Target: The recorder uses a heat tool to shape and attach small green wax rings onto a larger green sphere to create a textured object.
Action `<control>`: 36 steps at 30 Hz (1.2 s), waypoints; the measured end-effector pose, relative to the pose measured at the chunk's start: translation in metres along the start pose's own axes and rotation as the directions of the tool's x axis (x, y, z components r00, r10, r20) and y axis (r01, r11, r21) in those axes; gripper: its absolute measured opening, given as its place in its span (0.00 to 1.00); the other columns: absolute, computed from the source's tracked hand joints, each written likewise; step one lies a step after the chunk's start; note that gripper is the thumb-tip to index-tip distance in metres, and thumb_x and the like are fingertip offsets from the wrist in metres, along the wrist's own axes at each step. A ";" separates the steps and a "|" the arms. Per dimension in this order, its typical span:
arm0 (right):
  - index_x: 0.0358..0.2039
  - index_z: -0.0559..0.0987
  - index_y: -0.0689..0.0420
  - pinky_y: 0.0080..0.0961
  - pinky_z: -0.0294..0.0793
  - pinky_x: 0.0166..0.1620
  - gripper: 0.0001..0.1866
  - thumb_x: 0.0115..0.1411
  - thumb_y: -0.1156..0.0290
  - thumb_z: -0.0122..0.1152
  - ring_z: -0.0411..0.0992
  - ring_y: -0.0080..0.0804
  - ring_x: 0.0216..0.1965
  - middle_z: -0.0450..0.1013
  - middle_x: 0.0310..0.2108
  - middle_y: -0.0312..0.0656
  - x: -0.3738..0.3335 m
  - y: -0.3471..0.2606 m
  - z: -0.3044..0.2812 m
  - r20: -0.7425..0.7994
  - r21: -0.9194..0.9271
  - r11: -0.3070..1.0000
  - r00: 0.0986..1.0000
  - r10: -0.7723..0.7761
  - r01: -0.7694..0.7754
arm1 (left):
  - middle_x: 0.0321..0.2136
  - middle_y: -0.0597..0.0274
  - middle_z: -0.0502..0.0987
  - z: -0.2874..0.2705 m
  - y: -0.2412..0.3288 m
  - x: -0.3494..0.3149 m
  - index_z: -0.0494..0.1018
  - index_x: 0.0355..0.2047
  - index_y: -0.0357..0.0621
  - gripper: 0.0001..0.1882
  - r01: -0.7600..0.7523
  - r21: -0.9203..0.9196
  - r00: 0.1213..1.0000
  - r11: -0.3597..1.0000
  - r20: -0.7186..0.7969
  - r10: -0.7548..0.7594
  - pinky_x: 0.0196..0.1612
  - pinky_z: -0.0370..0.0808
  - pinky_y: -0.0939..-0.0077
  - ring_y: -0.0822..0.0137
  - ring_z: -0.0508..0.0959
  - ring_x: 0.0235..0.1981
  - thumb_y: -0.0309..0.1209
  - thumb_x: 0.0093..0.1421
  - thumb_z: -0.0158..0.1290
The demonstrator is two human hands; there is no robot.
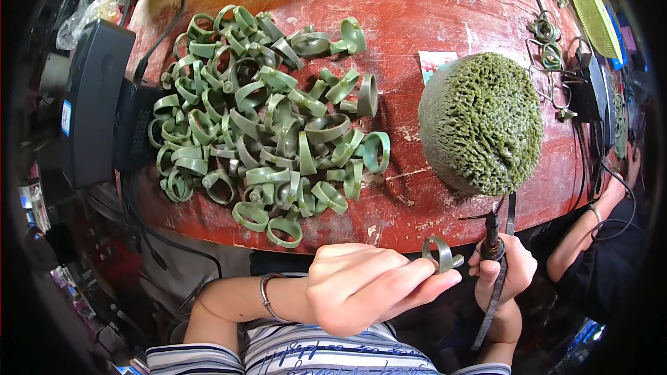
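My left hand [365,285] pinches a green wax ring [437,254] between thumb and fingers, just past the near edge of the table. A short stub sticks out from that ring. To its right, my right hand [506,271] is closed around a dark pen-like tool [492,239] with a thin pointed tip facing up and away. A long flat dark strip, like a file [495,319], also runs through the right hand; its far end reaches the table edge. Many similar green rings [278,132] lie heaped on the left half of the table.
A rough, porous green lump [486,121] stands on the red, scuffed table [396,0], partly over a printed card [436,62]. Black boxes [97,104] with cables border the left. At right are bent wire [549,73], cables, a yellow-green basket [595,17] and another person's arm [583,229].
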State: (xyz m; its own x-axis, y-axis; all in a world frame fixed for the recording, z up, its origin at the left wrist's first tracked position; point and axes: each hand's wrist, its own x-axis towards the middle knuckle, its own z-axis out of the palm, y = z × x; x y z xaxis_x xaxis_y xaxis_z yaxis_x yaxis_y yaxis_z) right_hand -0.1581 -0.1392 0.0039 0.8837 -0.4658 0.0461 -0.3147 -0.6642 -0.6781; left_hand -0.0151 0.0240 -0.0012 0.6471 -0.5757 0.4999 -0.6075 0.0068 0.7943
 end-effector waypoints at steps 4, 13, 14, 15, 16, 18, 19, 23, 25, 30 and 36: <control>0.26 0.74 0.64 0.22 0.68 0.21 0.26 0.55 0.47 0.53 0.69 0.32 0.15 0.69 0.15 0.39 0.001 -0.001 0.000 0.007 -0.007 1.000 1.000 0.003 -0.003 | 0.11 0.70 0.70 0.001 0.001 0.002 0.72 0.25 0.41 0.16 -0.042 0.036 0.999 0.998 -0.013 0.043 0.13 0.66 0.86 0.75 0.71 0.10 0.30 0.39 0.68; 0.26 0.73 0.64 0.19 0.68 0.20 0.25 0.57 0.49 0.51 0.69 0.26 0.14 0.69 0.14 0.37 0.002 -0.001 0.001 -0.014 0.048 0.999 1.000 0.011 -0.011 | 0.11 0.69 0.68 0.003 0.000 0.001 0.72 0.27 0.37 0.16 -0.143 0.083 0.989 0.986 -0.030 0.146 0.11 0.64 0.85 0.76 0.69 0.09 0.30 0.41 0.67; 0.26 0.73 0.65 0.17 0.67 0.20 0.26 0.57 0.49 0.51 0.69 0.24 0.13 0.69 0.14 0.36 0.003 -0.002 0.002 -0.020 0.095 0.995 1.000 0.023 -0.021 | 0.11 0.69 0.68 0.001 0.000 0.001 0.72 0.27 0.37 0.17 -0.151 0.092 0.988 0.984 -0.020 0.153 0.11 0.64 0.85 0.76 0.69 0.09 0.30 0.41 0.67; 0.27 0.73 0.66 0.16 0.67 0.19 0.26 0.58 0.50 0.51 0.68 0.22 0.12 0.69 0.13 0.36 0.003 -0.003 0.004 -0.025 0.143 0.989 0.999 0.035 -0.031 | 0.11 0.69 0.68 0.000 0.000 0.001 0.72 0.27 0.36 0.17 -0.159 0.100 0.987 0.982 -0.011 0.161 0.11 0.64 0.85 0.76 0.69 0.09 0.30 0.41 0.67; 0.27 0.73 0.66 0.16 0.67 0.19 0.26 0.58 0.50 0.51 0.68 0.22 0.12 0.69 0.13 0.36 0.003 -0.004 0.005 -0.026 0.142 0.989 0.999 0.032 -0.028 | 0.11 0.69 0.68 -0.001 -0.001 0.000 0.72 0.27 0.36 0.17 -0.161 0.102 0.987 0.982 -0.013 0.163 0.11 0.64 0.85 0.76 0.69 0.09 0.30 0.41 0.67; 0.27 0.73 0.67 0.14 0.66 0.18 0.26 0.58 0.50 0.51 0.67 0.20 0.11 0.68 0.13 0.36 0.004 -0.008 0.006 -0.035 0.239 0.968 0.996 0.084 -0.073 | 0.10 0.69 0.68 -0.002 0.002 0.001 0.73 0.24 0.39 0.14 -0.114 0.094 0.991 0.989 -0.059 0.120 0.11 0.64 0.84 0.76 0.69 0.09 0.30 0.41 0.67; 0.27 0.73 0.67 0.14 0.66 0.18 0.26 0.58 0.50 0.51 0.67 0.20 0.11 0.68 0.13 0.36 0.004 -0.009 0.006 -0.035 0.236 0.969 0.996 0.082 -0.072 | 0.10 0.69 0.68 -0.005 0.004 0.002 0.73 0.24 0.39 0.14 -0.115 0.093 0.991 0.989 -0.062 0.121 0.11 0.64 0.84 0.76 0.69 0.09 0.30 0.41 0.67; 0.27 0.73 0.66 0.16 0.66 0.19 0.25 0.57 0.51 0.53 0.68 0.23 0.13 0.68 0.13 0.37 0.002 -0.004 0.005 -0.034 0.219 0.974 0.997 0.074 -0.065 | 0.10 0.64 0.72 -0.015 0.008 0.015 0.75 0.19 0.42 0.09 0.331 -0.108 0.943 0.938 0.083 -0.323 0.12 0.63 0.83 0.76 0.70 0.10 0.28 0.42 0.66; 0.27 0.73 0.66 0.17 0.66 0.19 0.24 0.57 0.52 0.54 0.68 0.24 0.13 0.68 0.13 0.38 0.001 -0.003 0.004 -0.041 0.181 0.982 0.997 0.064 -0.055 | 0.13 0.61 0.75 -0.022 0.008 0.014 0.74 0.23 0.37 0.07 0.417 -0.289 0.909 0.862 0.104 -0.405 0.15 0.69 0.84 0.76 0.74 0.14 0.25 0.47 0.62; 0.28 0.74 0.64 0.20 0.66 0.19 0.23 0.51 0.52 0.60 0.68 0.32 0.15 0.68 0.15 0.39 0.005 -0.005 0.006 -0.021 0.050 0.994 0.995 -0.097 0.098 | 0.18 0.54 0.76 -0.032 0.003 0.003 0.69 0.28 0.31 0.07 0.453 -0.316 0.888 0.833 0.238 -0.393 0.22 0.75 0.81 0.69 0.79 0.21 0.21 0.52 0.56; 0.30 0.76 0.62 0.21 0.67 0.20 0.25 0.41 0.52 0.68 0.69 0.31 0.15 0.71 0.19 0.41 0.010 -0.008 -0.002 0.092 -0.102 0.971 0.974 -0.206 0.215 | 0.19 0.58 0.78 -0.029 0.000 -0.009 0.71 0.30 0.33 0.11 0.536 -0.393 0.844 0.747 0.237 -0.481 0.15 0.69 0.88 0.76 0.77 0.17 0.21 0.47 0.61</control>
State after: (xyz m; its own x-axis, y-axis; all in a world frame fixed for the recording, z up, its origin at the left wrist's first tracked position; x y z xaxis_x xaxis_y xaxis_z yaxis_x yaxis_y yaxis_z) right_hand -0.1469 -0.1395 0.0115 0.9577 -0.2630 0.1169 -0.1510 -0.8049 -0.5739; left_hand -0.0075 0.0529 0.0047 0.7292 -0.6830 -0.0420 0.0744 0.0181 0.9971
